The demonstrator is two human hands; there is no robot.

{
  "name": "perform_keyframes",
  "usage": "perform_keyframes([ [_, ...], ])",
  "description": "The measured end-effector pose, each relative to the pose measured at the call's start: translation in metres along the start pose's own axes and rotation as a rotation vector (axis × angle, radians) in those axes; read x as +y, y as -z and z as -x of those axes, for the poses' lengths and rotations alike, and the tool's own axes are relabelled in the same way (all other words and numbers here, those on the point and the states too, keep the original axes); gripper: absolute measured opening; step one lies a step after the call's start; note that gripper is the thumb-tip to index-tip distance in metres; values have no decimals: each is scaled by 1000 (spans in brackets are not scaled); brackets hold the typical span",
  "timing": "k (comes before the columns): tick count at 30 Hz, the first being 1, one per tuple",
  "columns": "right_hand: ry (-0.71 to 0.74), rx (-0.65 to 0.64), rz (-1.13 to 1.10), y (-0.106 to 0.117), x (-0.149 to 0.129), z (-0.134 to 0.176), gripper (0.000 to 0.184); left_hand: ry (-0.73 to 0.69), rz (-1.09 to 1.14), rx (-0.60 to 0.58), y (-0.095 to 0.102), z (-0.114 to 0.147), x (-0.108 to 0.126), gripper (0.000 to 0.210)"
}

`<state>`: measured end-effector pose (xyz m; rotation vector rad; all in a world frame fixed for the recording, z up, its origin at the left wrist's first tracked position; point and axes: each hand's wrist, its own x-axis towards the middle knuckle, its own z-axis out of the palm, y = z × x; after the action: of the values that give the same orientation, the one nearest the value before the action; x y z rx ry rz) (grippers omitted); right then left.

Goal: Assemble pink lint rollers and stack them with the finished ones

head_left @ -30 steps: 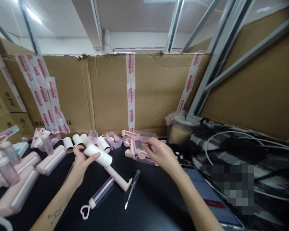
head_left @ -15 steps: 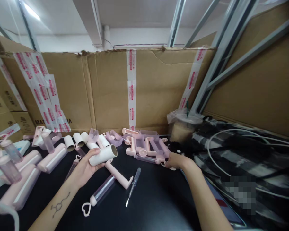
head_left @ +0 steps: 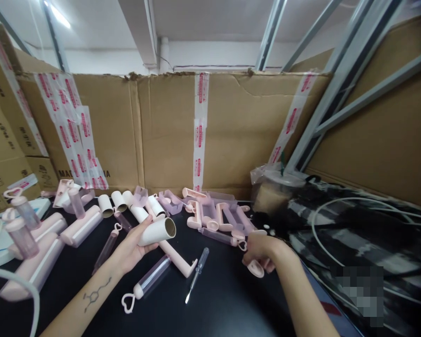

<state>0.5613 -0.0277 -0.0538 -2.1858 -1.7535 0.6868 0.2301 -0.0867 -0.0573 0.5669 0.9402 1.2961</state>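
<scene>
My left hand (head_left: 135, 247) is closed around a white paper roll (head_left: 156, 233) with a cardboard core, its open end facing right. On the right, my right hand (head_left: 261, 250) grips a pale pink plastic piece (head_left: 256, 268); a rounded end shows below the fingers, and the rest is mostly hidden. Beside that hand lies a clear pink tube handle (head_left: 217, 236) with a heart-shaped loop. Between the hands rest a pink arm-like holder (head_left: 178, 260), another clear handle with a heart loop (head_left: 152, 278) and a clear-handled screwdriver (head_left: 197, 274).
Behind lie several pink frames and translucent covers (head_left: 231, 215) and more white rolls (head_left: 118, 201). Pink roller cases (head_left: 80, 227) stand at left, near a white cable (head_left: 35, 299). A bagged drink cup (head_left: 272, 192) and a phone-like screen (head_left: 337, 311) are at right. Cardboard walls (head_left: 168, 131) enclose the back.
My right hand has drawn back from the pink pile, bringing the pale pink piece with it. My left hand still holds the roll. The view has shifted slightly left.
</scene>
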Motion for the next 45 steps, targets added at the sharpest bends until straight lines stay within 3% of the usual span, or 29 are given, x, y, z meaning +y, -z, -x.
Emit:
perform_keyframes([
  [3,67,-131,-10,14,-4,14,29,-5,5,-19,1,-1,-1,31],
  [6,472,-182,-169,27,-21,29,31,8,4,-35,1,-2,-4,32],
  [9,810,-68,-425,12,-53,42,26,25,4,-66,1,-2,-9,36],
  [12,802,112,-795,-28,-84,54,28,24,16,-93,0,-1,-13,36],
  [15,849,56,-934,-67,-98,64,18,8,50,-98,-2,-1,-15,33],
  [17,883,39,-941,-80,-99,69,16,4,57,-98,-2,-2,-14,33],
  [24,1005,154,-738,-76,-93,67,13,-123,-53,-33,-2,-3,-17,28],
  [29,971,203,-722,-84,-90,66,9,-169,-64,-47,-4,-2,-20,31],
  [31,972,230,-717,-91,-91,70,15,-130,-7,-66,-5,0,-20,31],
  [35,1076,208,-581,-98,-92,85,50,-42,88,-57,-7,3,-19,31],
  [38,1150,222,-488,-98,-90,94,63,-99,34,-22,-8,6,-18,33],
  [41,1205,230,-467,-96,-86,93,67,-224,-51,3,-9,11,-15,31],
  [45,1169,151,-597,-92,-87,79,54,-318,-25,55,-12,17,-6,30],
])
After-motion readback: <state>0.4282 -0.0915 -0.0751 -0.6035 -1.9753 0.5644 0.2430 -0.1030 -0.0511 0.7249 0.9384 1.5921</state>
